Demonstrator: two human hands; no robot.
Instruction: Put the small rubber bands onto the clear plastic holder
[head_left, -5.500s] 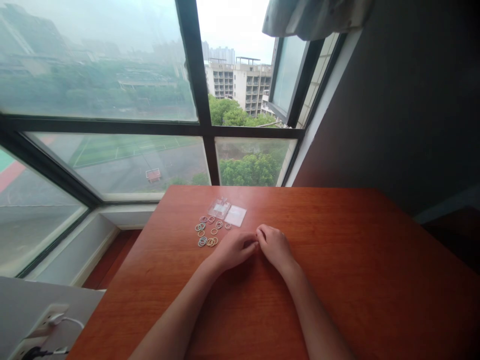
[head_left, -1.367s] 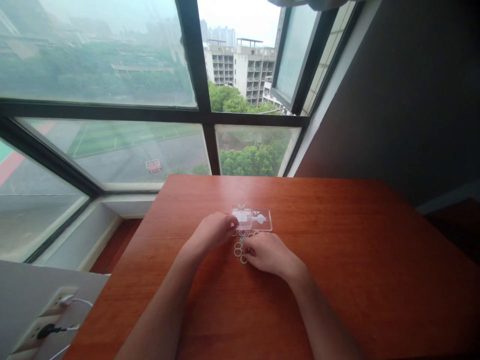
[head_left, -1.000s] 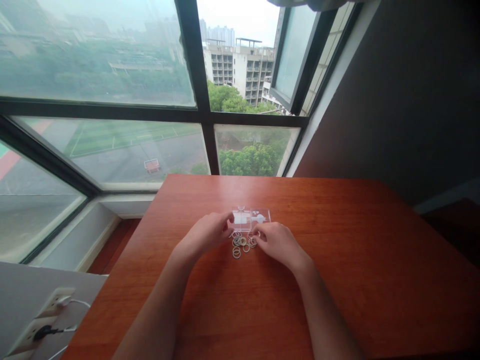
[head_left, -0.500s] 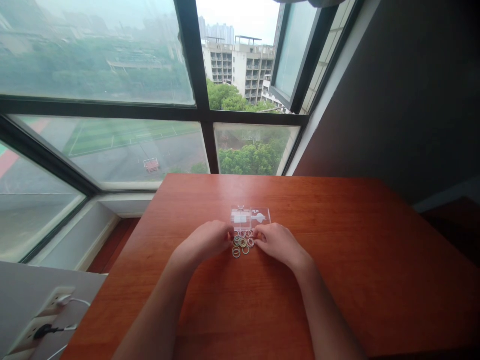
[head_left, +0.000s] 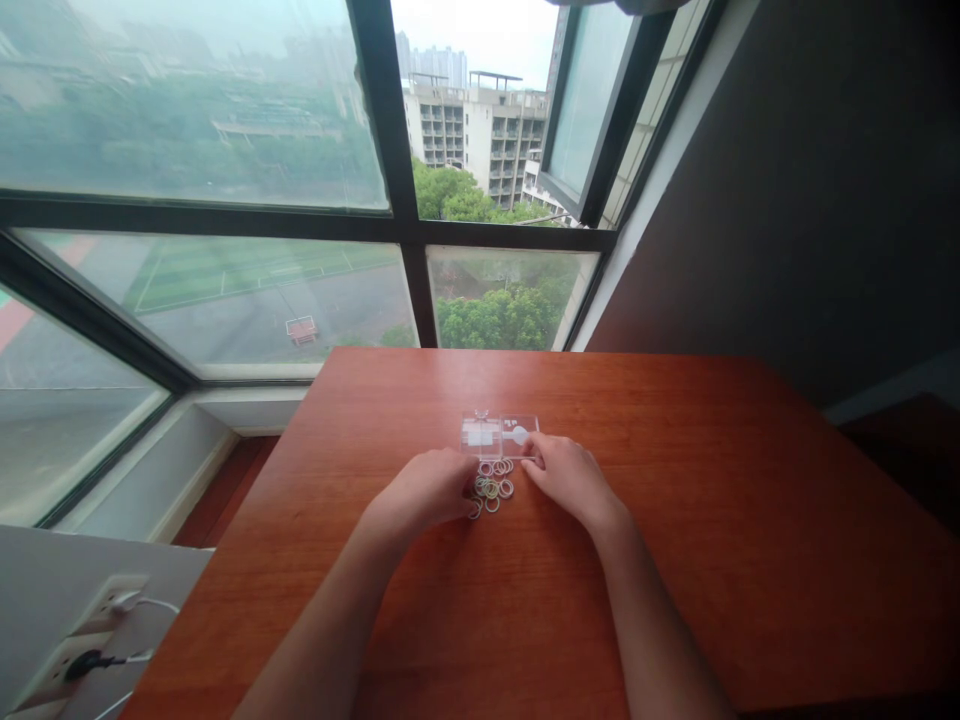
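Note:
A loose pile of small pale rings (head_left: 491,488) lies on the table, several of them overlapping. Just behind it stands a clear plastic case (head_left: 480,438) with its lid laid open to the right and white markings on it. My left hand (head_left: 439,487) reaches around the left edge of the pile, thumb and fingers apart, covering some of the rings. Over the front right corner of the case is my right hand (head_left: 566,478), its thumb and forefinger slightly apart and nothing visible between them.
The reddish-brown wooden table (head_left: 675,520) spreads around both arms. Beyond its far edge is a dark-framed window (head_left: 409,230) with one pane swung outward. A wall socket (head_left: 90,655) with plugged cables is at the lower left.
My right hand has moved right and slightly back from the rings to the case corner. My left hand has shifted a little right, over the left-hand rings.

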